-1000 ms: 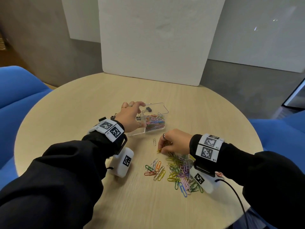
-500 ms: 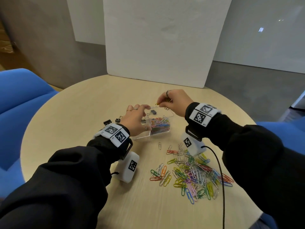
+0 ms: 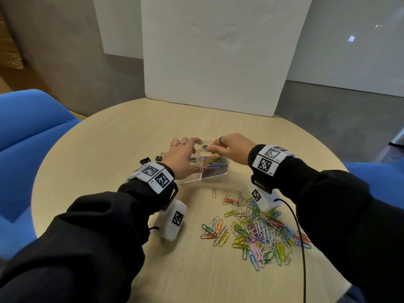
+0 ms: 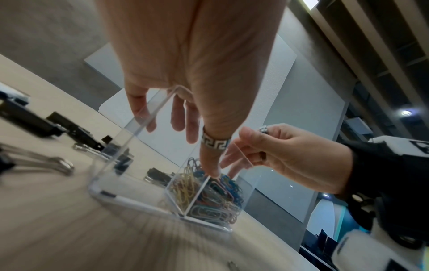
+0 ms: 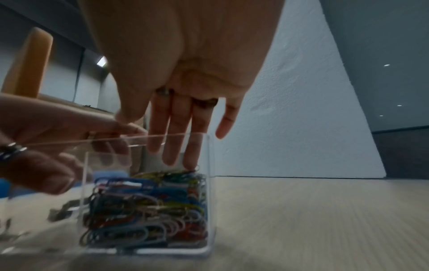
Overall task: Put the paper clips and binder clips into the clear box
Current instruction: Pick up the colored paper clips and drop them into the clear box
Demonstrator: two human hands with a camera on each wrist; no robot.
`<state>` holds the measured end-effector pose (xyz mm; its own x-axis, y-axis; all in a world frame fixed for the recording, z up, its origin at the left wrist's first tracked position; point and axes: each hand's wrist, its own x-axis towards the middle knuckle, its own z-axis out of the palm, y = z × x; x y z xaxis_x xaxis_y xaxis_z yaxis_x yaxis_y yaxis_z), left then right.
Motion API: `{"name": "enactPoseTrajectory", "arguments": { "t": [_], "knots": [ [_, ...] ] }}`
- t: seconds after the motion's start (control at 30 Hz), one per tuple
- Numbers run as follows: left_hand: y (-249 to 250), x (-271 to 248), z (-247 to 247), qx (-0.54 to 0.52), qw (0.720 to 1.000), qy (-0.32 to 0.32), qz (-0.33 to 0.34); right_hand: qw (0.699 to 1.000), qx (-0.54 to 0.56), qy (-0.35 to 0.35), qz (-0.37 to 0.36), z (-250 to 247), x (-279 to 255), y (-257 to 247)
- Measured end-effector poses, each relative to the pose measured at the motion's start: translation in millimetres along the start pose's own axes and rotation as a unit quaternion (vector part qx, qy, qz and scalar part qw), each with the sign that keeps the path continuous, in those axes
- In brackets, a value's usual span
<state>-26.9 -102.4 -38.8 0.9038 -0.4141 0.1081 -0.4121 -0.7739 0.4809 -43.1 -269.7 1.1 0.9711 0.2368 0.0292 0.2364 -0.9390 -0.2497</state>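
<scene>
The clear box point(image 3: 218, 174) point(image 4: 109, 165) point(image 5: 210, 183) stands mid-table, its right compartment half full of coloured paper clips point(image 3: 215, 165) point(image 5: 148, 210). My left hand point(image 3: 192, 154) point(image 4: 185, 146) grips the box's left part, thumb on the divider and fingers behind the far wall. My right hand point(image 3: 213, 149) point(image 5: 157, 139) reaches into the right compartment from above, its fingers straight and touching the clips. A loose pile of paper clips point(image 3: 258, 232) lies near the front right. Black binder clips point(image 3: 145, 160) point(image 4: 27, 117) lie left of the box.
One silver paper clip point(image 3: 214, 192) lies alone in front of the box. A white board point(image 3: 218, 51) leans at the table's back edge. Blue chairs point(image 3: 26, 132) flank the round table. A black cable point(image 3: 300, 226) crosses the pile.
My right hand carried a yellow clip from the pile to the box, then dipped into the right compartment with its fingers straightened. The left hand kept its hold on the box.
</scene>
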Motion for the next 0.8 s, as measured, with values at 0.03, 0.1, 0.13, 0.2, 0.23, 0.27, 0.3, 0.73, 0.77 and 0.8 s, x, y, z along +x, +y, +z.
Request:
{"name": "enactPoseTrajectory", "arguments": {
  "t": [0.03, 0.1, 0.13, 0.2, 0.23, 0.27, 0.3, 0.73, 0.77, 0.8],
  "knots": [
    [0, 0, 0, -0.001, 1.000, 0.000, 0.000, 0.999, -0.049, -0.022, 0.008, 3, 0, -1],
    [0, 0, 0, 0.000, 1.000, -0.002, 0.000, 0.993, -0.112, -0.033, 0.019, 5, -2, -2],
    [0, 0, 0, 0.001, 1.000, -0.004, 0.000, 0.994, -0.106, -0.033, 0.023, 4, -3, -2],
    [0, 0, 0, 0.002, 1.000, -0.004, 0.001, 0.998, -0.039, -0.033, 0.024, -2, -8, 0],
    [0, 0, 0, 0.001, 1.000, -0.003, 0.001, 0.999, -0.003, -0.026, 0.020, -5, -11, 1],
    [0, 1, 0, 0.001, 1.000, -0.003, 0.001, 1.000, 0.025, -0.013, 0.013, -9, -14, 3],
    [0, 1, 0, 0.001, 1.000, -0.003, 0.001, 0.999, 0.045, 0.009, 0.005, -12, -17, 5],
    [-1, 1, -1, 0.013, 1.000, -0.013, 0.000, 0.967, -0.040, -0.240, 0.072, -12, -116, 38],
    [-1, 0, -2, 0.017, 1.000, -0.016, 0.001, 0.967, -0.042, -0.237, 0.088, -10, -123, 45],
    [0, 0, -3, 0.022, 1.000, -0.020, 0.002, 0.966, -0.045, -0.233, 0.105, -9, -129, 51]
  ]
}}
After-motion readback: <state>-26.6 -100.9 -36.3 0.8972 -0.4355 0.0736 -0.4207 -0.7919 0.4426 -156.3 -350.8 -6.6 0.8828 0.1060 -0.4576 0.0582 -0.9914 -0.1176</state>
